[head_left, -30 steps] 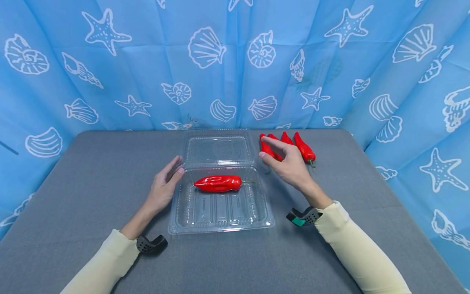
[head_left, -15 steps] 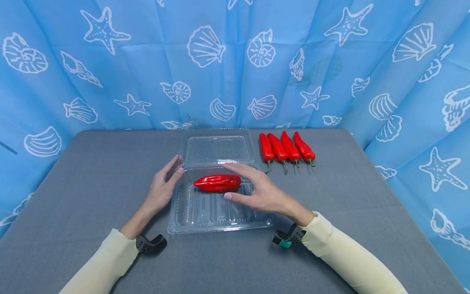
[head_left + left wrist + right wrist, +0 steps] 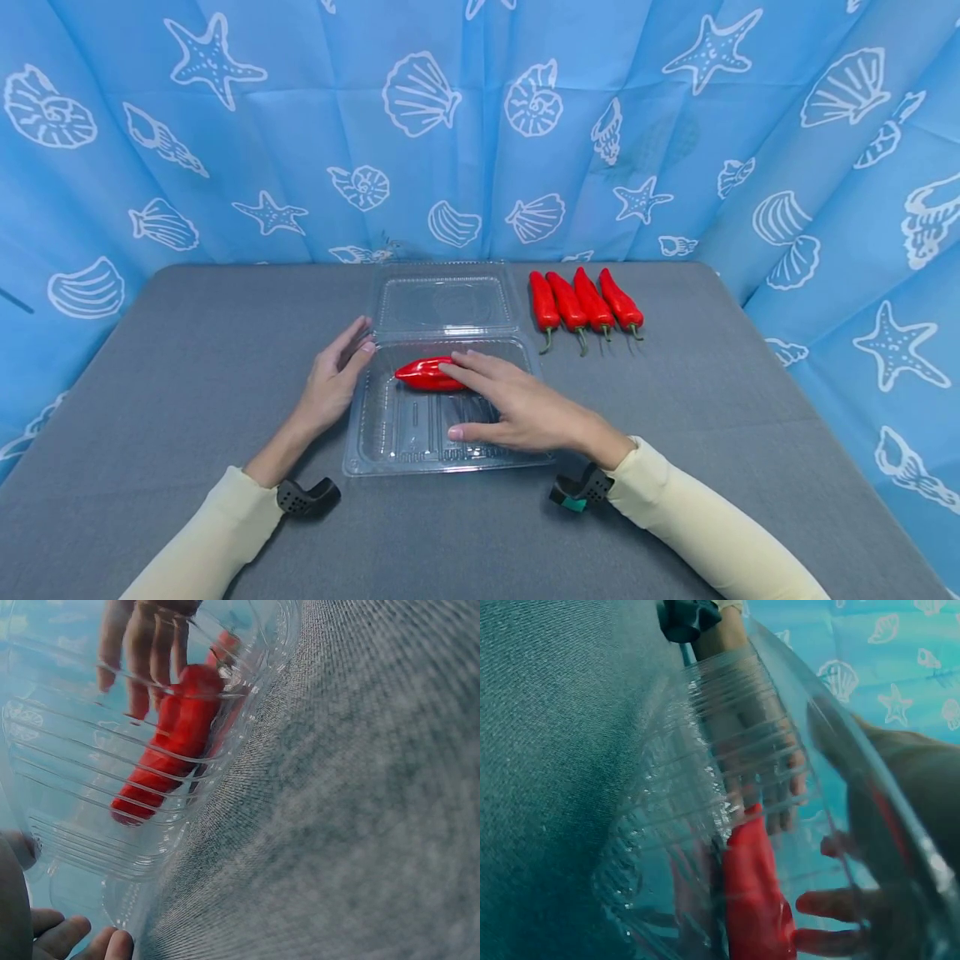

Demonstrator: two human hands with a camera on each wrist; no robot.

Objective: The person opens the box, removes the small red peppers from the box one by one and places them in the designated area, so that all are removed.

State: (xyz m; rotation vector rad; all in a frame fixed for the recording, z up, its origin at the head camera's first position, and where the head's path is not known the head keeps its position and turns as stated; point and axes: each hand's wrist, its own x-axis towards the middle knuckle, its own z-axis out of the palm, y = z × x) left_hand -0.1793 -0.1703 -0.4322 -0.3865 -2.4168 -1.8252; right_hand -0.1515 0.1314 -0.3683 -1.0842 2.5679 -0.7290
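Note:
A glossy red pepper (image 3: 422,375) lies crosswise in the base of a clear plastic clamshell box (image 3: 397,442), its tip to the left. My right hand (image 3: 528,408) reaches over the box's right side. Its straight fingertips touch the pepper's top and cover the stem end, while the thumb is held apart below. At the upper left corner of the base, my left hand (image 3: 330,387) rests against the rim with relaxed fingers. Through the clear wall, the left wrist view shows the pepper (image 3: 176,742) below the right hand's fingers.
The box's lid (image 3: 446,302) lies folded back behind the base. Several more red peppers (image 3: 572,302) lie in a row to its right, stems toward me. Grey cloth (image 3: 247,333) covers the table, and a blue shell-print curtain (image 3: 480,125) hangs behind.
My right hand has come from beside the row of peppers, left and toward me, down onto the pepper in the box. The left hand has stayed at the box's left edge.

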